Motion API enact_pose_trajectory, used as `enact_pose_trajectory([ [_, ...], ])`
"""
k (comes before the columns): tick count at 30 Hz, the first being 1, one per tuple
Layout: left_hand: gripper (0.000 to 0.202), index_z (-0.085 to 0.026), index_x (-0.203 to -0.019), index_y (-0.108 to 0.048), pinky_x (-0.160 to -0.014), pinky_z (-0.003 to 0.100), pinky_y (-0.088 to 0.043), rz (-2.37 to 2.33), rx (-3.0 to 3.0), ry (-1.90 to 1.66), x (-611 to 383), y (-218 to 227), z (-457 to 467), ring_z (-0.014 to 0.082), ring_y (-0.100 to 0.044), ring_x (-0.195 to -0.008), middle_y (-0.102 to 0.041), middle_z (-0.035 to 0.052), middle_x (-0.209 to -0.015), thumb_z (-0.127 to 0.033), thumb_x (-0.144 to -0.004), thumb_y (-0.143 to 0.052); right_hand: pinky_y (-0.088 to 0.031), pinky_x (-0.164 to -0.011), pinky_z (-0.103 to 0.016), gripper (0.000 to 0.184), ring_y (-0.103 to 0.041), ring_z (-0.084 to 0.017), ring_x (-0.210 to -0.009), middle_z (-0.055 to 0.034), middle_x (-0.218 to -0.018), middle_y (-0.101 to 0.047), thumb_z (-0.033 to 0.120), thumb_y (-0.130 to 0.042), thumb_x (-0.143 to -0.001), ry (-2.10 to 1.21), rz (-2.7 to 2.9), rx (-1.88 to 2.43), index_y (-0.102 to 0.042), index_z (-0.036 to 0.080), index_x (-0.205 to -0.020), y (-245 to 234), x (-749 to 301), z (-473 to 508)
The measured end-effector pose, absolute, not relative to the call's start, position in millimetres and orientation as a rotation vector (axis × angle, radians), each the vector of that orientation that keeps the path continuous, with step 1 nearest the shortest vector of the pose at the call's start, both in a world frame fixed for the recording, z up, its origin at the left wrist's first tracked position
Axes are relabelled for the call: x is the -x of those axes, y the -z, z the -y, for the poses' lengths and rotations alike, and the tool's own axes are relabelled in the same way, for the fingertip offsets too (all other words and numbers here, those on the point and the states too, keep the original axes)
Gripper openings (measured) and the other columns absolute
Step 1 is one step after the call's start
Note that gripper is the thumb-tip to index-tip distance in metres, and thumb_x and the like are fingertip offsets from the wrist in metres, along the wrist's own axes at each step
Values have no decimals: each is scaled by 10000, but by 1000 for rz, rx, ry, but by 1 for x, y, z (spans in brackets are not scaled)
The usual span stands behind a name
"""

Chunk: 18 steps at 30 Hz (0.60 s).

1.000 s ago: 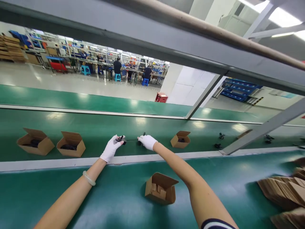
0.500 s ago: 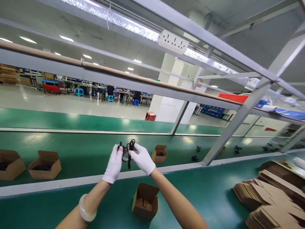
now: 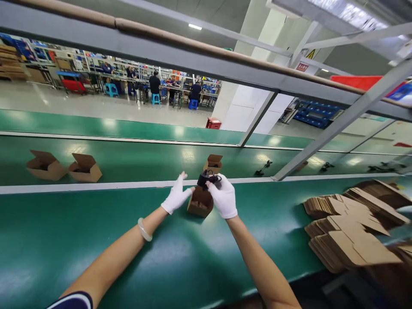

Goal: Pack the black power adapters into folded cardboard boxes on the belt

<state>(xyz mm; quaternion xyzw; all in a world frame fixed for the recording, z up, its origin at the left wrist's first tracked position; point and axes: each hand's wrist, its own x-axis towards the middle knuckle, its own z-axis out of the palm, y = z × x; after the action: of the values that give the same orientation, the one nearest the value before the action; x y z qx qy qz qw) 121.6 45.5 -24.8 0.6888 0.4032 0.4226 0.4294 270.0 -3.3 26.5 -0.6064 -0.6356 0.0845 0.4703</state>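
Both my hands wear white gloves over the near green table. My right hand is closed around a black charger with a coiled cable, held just above a small open cardboard box. My left hand is beside the box's left edge with fingers spread, touching or nearly touching it. A pale bangle sits on my left wrist.
On the green conveyor belt behind stand two open boxes at left, one more box in the middle and loose black cable items to the right. Flat cardboard blanks are stacked at right. A slanted metal frame post crosses overhead. People sit far back.
Both hands came back from the conveyor toward the near box. The cable went from both hands into my right hand alone, and my left hand opened beside the box.
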Motion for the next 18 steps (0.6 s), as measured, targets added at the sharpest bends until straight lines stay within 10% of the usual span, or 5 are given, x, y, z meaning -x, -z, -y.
enact_pose_trajectory([
  [7,439,-178,-1213,-477,-1035,422,-368,-989,-1788,-849,-149,77,-41,233,-529,-1145,-564,92,-1232,-154,-775,-443,-479,-704,-297,198,-626,-211,-838,-89,-968,-646,183,-451,-823,26,2118,2045,-594,179,-960,-5,-273,15],
  [18,481,-126,-1224,-458,-1093,425,-299,-973,-1872,-792,-137,90,-55,240,-448,-1240,-523,131,-1280,-137,-745,-413,-472,-782,-373,245,-620,-285,-957,-195,-989,-646,91,-440,-846,-99,2725,2127,-640,83,-988,-21,-260,-24],
])
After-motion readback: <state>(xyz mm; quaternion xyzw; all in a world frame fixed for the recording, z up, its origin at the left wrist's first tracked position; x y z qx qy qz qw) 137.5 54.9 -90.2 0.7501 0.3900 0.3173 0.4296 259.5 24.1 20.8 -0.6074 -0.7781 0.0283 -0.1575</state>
